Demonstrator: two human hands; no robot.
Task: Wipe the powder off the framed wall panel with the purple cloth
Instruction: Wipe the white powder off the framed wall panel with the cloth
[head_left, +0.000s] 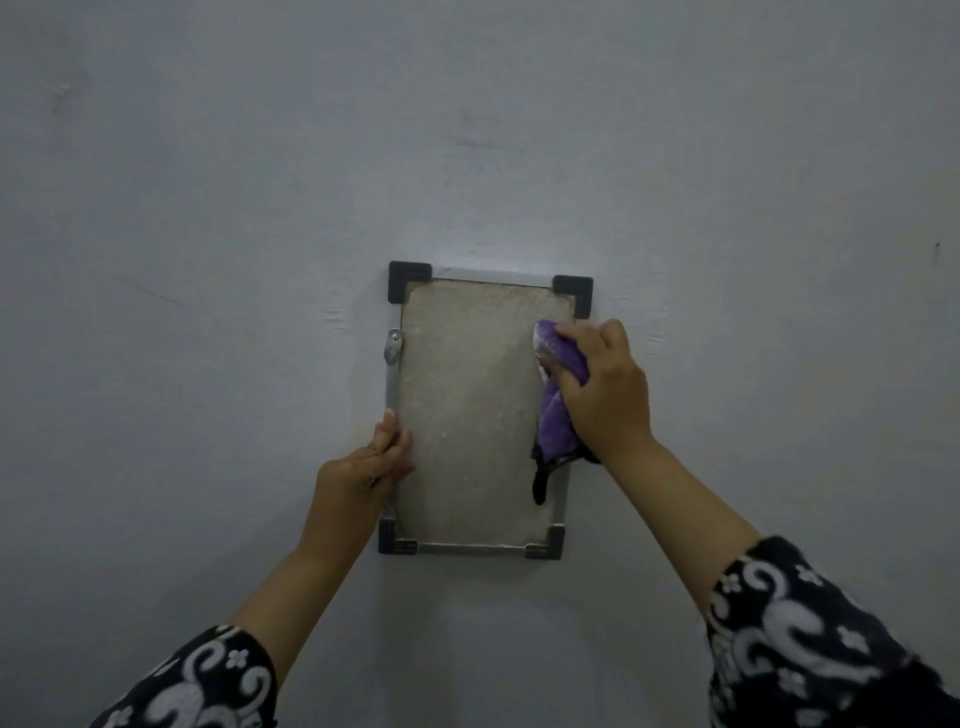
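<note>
My right hand (605, 384) grips the bunched purple cloth (558, 395) against the right edge of the metal-framed, pale dusty wall panel (467, 405); left hand (371, 462) clasps the frame's left side. Powder looks largely unwiped, I'd judge.

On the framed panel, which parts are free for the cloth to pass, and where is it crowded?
Free: the panel's middle, between the left hand on the left frame rail and the purple cloth, also the strip above the bottom rail. Crowded: the right edge, where the right hand grips the cloth.
</note>
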